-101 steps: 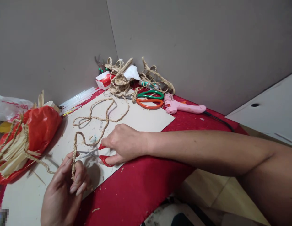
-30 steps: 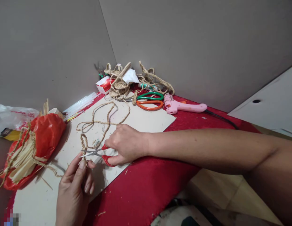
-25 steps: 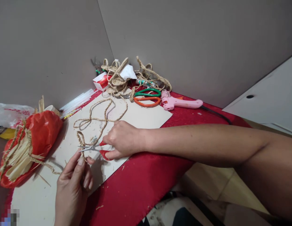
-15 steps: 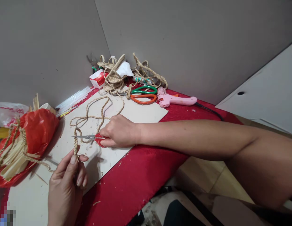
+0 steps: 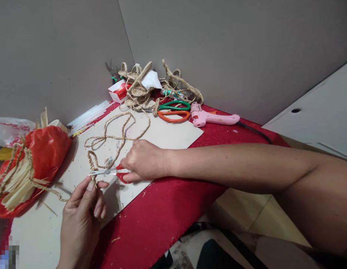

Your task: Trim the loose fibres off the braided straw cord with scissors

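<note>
Between thumb and fingers, my left hand (image 5: 82, 215) pinches a braided straw cord (image 5: 91, 160) near its end. My right hand (image 5: 145, 160) is closed round the red handles of small scissors (image 5: 121, 175), whose blades point left. Those blades lie across the cord just above my left fingertips; whether they are on both sides of the cord is too small to tell. Away from my hands the cord runs in loose loops over a white board (image 5: 168, 144).
A red plastic bag (image 5: 49, 151) with straw strips is at the left. At the back lie coiled braided cord (image 5: 138, 93), scissors with green and orange handles (image 5: 175, 112) and a pink glue gun (image 5: 215, 118) with a black cable. Red cloth (image 5: 151, 220) covers the table.
My right hand has brought the scissors down along the cord, closer to my left fingers. The handles are spread wider than before. My left hand keeps its pinch.
</note>
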The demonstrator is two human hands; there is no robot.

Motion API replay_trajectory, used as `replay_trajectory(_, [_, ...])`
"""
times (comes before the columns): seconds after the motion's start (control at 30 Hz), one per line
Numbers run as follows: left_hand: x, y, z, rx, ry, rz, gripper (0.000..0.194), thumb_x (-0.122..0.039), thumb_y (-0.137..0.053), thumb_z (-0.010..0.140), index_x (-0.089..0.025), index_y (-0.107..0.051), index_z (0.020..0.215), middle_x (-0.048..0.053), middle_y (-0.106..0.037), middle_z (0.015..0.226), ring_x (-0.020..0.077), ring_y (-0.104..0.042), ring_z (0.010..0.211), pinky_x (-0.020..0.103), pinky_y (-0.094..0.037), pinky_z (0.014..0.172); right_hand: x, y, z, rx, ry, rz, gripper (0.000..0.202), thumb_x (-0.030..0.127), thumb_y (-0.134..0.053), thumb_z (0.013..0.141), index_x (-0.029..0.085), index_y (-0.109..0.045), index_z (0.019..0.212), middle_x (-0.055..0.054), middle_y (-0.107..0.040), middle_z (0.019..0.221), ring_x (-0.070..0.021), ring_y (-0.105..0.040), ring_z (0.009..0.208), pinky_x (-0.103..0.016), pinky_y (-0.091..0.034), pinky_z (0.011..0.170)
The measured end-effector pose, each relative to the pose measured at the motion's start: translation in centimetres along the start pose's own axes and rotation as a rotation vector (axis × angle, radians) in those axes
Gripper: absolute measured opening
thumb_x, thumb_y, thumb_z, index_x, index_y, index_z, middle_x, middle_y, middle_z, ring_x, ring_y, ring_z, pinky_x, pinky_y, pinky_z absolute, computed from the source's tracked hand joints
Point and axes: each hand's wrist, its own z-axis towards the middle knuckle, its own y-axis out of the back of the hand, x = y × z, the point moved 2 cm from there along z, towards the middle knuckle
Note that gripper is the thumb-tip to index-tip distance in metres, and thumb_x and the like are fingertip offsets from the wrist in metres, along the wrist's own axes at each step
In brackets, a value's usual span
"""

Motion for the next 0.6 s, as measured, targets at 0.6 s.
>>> replay_trajectory(0.6, [-0.1,-0.8,-1.3,-0.088,-0.493,0.753,0.031,-0.032,-0.08,0.062,-0.027,-0.076,0.092,0.006,-0.071,0.08,0.0165,-0.063,0.066,0.02,-0.045,0.059,0.3,-1.8,0.2,0.004,-0.402,1.46,0.045,0.056,-0.066,0.068,0.015,-0.05,0.058,0.01,-0.032,0.04,-0.0033,-0.034,0.035,-0.017,-0.023,0.037])
